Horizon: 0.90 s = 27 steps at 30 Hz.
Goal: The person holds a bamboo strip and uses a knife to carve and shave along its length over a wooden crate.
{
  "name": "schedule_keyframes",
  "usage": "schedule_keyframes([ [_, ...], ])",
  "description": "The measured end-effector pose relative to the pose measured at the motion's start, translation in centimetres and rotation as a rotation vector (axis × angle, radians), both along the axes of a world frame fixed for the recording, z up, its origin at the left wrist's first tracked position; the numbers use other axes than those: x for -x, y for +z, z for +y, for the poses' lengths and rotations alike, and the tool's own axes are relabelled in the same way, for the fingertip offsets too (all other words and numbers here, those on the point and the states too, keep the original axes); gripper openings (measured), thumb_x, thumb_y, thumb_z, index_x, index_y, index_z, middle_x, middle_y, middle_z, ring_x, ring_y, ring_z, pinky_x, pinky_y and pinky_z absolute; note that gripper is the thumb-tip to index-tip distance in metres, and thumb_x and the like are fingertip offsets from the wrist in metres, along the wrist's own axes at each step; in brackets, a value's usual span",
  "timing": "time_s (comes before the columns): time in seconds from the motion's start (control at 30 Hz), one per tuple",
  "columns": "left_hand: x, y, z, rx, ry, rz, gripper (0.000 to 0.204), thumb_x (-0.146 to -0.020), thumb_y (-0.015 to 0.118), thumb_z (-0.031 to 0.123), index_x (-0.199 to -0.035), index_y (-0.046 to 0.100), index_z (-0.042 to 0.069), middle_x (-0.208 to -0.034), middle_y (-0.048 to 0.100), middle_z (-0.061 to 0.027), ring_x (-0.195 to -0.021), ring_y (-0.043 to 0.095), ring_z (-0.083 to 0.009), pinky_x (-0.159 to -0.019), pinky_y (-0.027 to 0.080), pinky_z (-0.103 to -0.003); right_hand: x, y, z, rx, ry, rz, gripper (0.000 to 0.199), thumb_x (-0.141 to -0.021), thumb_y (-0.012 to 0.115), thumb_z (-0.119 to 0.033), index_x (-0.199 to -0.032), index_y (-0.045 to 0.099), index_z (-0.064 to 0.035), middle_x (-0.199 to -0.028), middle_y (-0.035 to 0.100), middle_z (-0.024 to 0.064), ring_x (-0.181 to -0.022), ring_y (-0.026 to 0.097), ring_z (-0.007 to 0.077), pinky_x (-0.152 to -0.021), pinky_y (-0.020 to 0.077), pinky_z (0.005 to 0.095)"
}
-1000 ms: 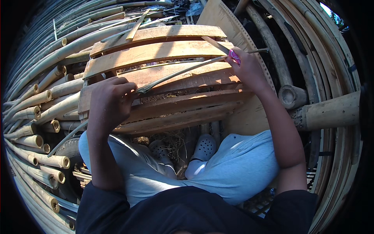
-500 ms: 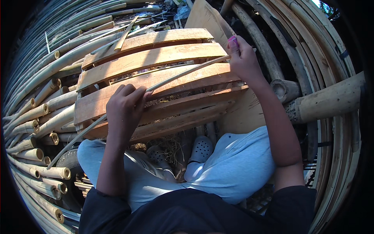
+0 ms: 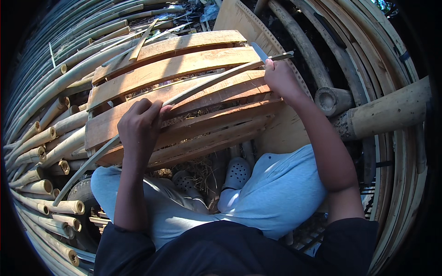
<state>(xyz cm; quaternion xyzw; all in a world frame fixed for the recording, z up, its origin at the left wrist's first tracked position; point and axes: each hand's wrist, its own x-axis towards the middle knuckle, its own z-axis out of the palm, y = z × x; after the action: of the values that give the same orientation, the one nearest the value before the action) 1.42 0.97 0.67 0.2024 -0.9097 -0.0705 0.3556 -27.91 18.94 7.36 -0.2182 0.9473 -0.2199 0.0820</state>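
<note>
A long, thin bamboo strip slants across the slatted wooden crate, from beside my left knee up to the far right. My left hand is closed around its middle. My right hand is closed on a knife near the strip's far end. Its pale blade points up and to the left and meets the strip; the fingers hide the handle. The strip's tip sticks out just past my right hand.
Stacked bamboo poles fill the left side. Long wooden slats bend along the right, near a thick bamboo pole. A plywood board stands behind the crate. Part of a tyre shows beside my left knee.
My right hand has turned, swinging the knife blade leftward onto the strip. More of the strip's far end now shows beyond the hand. My left hand has shifted slightly left.
</note>
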Motion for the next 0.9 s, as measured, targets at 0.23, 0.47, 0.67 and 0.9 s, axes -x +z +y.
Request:
schedule_keyframes([
  [0.23, 0.0, -0.4, 0.2, 0.063, -0.008, -0.028, 0.018, -0.086, 0.08, 0.03, -0.092, 0.076, 0.014, -0.073, 0.057, -0.0047, -0.064, 0.06, -0.0234, -0.057, 0.046, -0.037, -1.1, 1.2, -0.9, 0.047, -0.101, -0.341, 0.047, -0.109, 0.04, -0.045, -0.09, 0.059, -0.0061, -0.064, 0.047, -0.0003, -0.049, 0.041, 0.0101, -0.045, 0.0389, 0.0301],
  [0.47, 0.0, -0.4, 0.5, 0.062, 0.01, -0.013, 0.02, -0.087, 0.076, 0.034, -0.086, 0.071, 0.015, -0.071, 0.053, -0.0029, -0.064, 0.058, -0.0219, -0.057, 0.043, -0.037, -2.9, 0.8, -1.5, 0.026, -0.034, -0.359, 0.047, -0.11, 0.038, -0.044, -0.091, 0.058, -0.006, -0.066, 0.049, 0.0011, -0.047, 0.04, 0.0101, -0.045, 0.0383, 0.0311],
  [0.67, 0.5, -0.3, 0.8, 0.057, 0.003, 0.002, 0.021, -0.088, 0.076, 0.035, -0.085, 0.072, 0.015, -0.07, 0.053, -0.0028, -0.064, 0.058, -0.0221, -0.057, 0.043, -0.037, -4.6, 0.9, -1.7, 0.039, -0.101, -0.283, 0.048, -0.11, 0.038, -0.043, -0.088, 0.057, -0.0045, -0.06, 0.044, -0.0025, -0.045, 0.038, 0.0098, -0.043, 0.0363, 0.0299],
  [0.9, 0.6, -0.3, 1.4, 0.051, 0.011, -0.027, 0.019, -0.086, 0.08, 0.031, -0.091, 0.076, 0.013, -0.071, 0.055, -0.0055, -0.061, 0.058, -0.0237, -0.055, 0.043, -0.038, -4.0, 0.8, -1.8, 0.105, -0.15, -0.324, 0.047, -0.109, 0.042, -0.046, -0.092, 0.058, -0.006, -0.058, 0.043, -0.0031, -0.045, 0.04, 0.0093, -0.042, 0.0362, 0.029],
])
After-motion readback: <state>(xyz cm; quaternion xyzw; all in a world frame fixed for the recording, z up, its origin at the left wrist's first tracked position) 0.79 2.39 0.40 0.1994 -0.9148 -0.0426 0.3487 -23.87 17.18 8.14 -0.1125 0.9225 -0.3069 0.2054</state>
